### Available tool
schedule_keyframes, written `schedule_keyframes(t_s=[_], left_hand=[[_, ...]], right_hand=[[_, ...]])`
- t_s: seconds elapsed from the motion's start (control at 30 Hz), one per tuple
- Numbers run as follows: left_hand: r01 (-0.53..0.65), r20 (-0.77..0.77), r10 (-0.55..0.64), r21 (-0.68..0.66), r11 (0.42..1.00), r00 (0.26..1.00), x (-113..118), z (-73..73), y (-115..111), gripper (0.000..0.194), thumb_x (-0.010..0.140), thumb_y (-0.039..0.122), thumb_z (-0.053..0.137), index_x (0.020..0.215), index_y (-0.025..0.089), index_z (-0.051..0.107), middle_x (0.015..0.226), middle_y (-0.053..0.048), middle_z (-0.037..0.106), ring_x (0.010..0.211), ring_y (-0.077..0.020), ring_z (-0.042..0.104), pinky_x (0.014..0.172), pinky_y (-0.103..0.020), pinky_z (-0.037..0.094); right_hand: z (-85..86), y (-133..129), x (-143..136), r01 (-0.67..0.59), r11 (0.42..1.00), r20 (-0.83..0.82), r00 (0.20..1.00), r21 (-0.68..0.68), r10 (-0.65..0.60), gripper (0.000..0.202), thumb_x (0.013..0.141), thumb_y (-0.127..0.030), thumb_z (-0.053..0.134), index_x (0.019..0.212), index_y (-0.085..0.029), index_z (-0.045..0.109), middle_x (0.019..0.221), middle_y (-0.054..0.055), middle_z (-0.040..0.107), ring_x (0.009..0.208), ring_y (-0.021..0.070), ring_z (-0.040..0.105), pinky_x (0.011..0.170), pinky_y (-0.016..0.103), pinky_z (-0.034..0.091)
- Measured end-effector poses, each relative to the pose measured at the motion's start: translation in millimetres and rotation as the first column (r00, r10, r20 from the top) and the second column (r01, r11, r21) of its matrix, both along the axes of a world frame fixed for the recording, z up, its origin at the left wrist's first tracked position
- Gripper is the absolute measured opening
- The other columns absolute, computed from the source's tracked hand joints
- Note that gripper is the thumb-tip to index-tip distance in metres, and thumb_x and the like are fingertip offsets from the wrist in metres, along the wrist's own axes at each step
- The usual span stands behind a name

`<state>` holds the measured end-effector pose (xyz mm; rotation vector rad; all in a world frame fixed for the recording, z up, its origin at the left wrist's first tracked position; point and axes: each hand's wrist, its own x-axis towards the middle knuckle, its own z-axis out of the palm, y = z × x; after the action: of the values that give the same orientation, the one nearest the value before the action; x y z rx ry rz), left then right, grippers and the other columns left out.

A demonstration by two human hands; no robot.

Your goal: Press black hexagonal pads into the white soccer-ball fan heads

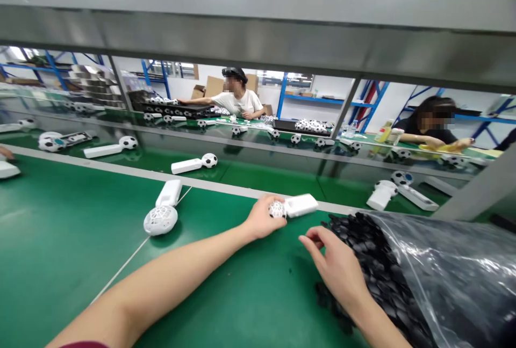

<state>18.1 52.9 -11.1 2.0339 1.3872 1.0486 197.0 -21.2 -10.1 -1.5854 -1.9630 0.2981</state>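
Note:
My left hand is closed around the ball-shaped head of a white soccer-ball device, whose flat handle points right over the green table. To its right, my right hand hovers with thumb and fingertips together; whatever is in the pinch, if anything, is too small to make out. Beside that hand lies a heap of small black pieces, spilling from a clear plastic bag. Left of my left hand, another white device rests on the table with its open-lattice head towards me.
A conveyor belt runs behind a pale rail, carrying several soccer-ball devices. A metal beam crosses above. Across the line sit two people, one in a white shirt. Part of another person's hand shows at far left.

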Motion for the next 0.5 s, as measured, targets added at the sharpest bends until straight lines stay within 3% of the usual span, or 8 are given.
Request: schedule_keyframes(t_s=[0.1,0.23,0.37,0.43,0.5], left_hand=[[-0.183,-0.019,0.183,0.016,0.983,0.983,-6,5.2,51,0.045,0.068,0.025,0.06,0.11,0.016,0.046,0.114,-0.01,0.046,0.106,-0.022,0.048,0.091,-0.033,0.038],[-0.311,-0.107,0.304,-0.059,0.949,0.947,-18,2.1,93,0.063,0.067,0.025,0.061,0.122,0.011,0.036,0.12,-0.018,0.045,0.11,-0.0297,0.047,0.091,-0.04,0.037],[-0.242,-0.224,0.229,-0.034,0.97,0.947,-36,13.2,89,0.08,0.06,0.032,0.066,0.129,0.01,0.031,0.13,-0.018,0.04,0.121,-0.0322,0.035,0.098,-0.039,0.032],[-0.154,-0.284,0.151,0.011,0.988,0.947,-59,32.1,75,0.071,0.064,0.037,0.061,0.127,0.017,0.037,0.133,-0.009,0.04,0.123,-0.0265,0.033,0.1,-0.032,0.029],[-0.082,-0.347,0.085,0.025,0.996,0.934,-98,54.4,58,0.053,0.068,0.037,0.053,0.119,0.023,0.047,0.128,-0.001,0.047,0.119,-0.0219,0.04,0.1,-0.028,0.029]], right_hand=[[-1.7,9,22,0.096,0.986,0.245,0.961,0.136,-0.127,0.021,0.082,-0.04,0.045,0.091,-0.022,0.053,0.093,0.006,0.06,0.085,0.0226,0.053,0.068,0.033,0.041],[-5.0,19,43,0.267,0.946,0.504,0.801,0.181,-0.323,0.025,0.081,-0.033,0.048,0.102,-0.021,0.056,0.106,0.01,0.058,0.094,0.028,0.051,0.07,0.039,0.039],[-2.5,20,50,0.354,0.931,0.641,0.693,0.095,-0.329,0.025,0.081,-0.027,0.048,0.102,-0.019,0.058,0.102,0.012,0.06,0.092,0.0292,0.053,0.067,0.039,0.04],[0.1,20,50,0.343,0.938,0.673,0.684,0.045,-0.283,0.023,0.082,-0.021,0.046,0.099,-0.017,0.059,0.094,0.012,0.061,0.087,0.0279,0.056,0.065,0.036,0.04],[2.9,19,49,0.325,0.946,0.677,0.694,0.008,-0.245,0.024,0.082,-0.014,0.041,0.098,-0.015,0.059,0.091,0.012,0.06,0.082,0.0262,0.059,0.062,0.033,0.04]])
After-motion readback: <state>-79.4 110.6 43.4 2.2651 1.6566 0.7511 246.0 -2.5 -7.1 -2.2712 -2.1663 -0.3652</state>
